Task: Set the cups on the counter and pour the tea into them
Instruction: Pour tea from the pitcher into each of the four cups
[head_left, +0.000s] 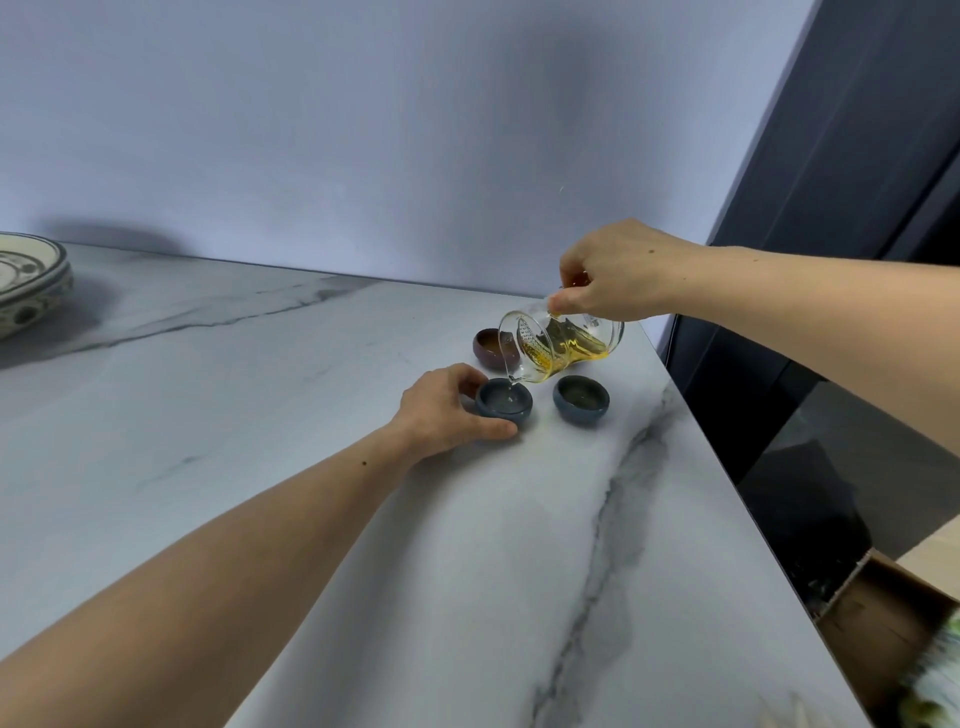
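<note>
Patterned plates (31, 283) cut by left edge, cardboard box (883, 629) cropped and blurred at lower right

A white marble-look counter (311, 415) with grey veins runs along a pale wall and ends in a straight edge on the right. 3 small cups stand on it near that edge: a blue-grey cup (504, 399) in front at the left, a second blue-grey cup (581, 401) just beside it to the right, and a brown cup (493, 348) behind them. At the far left sits a stack of patterned plates (28, 283).
</note>
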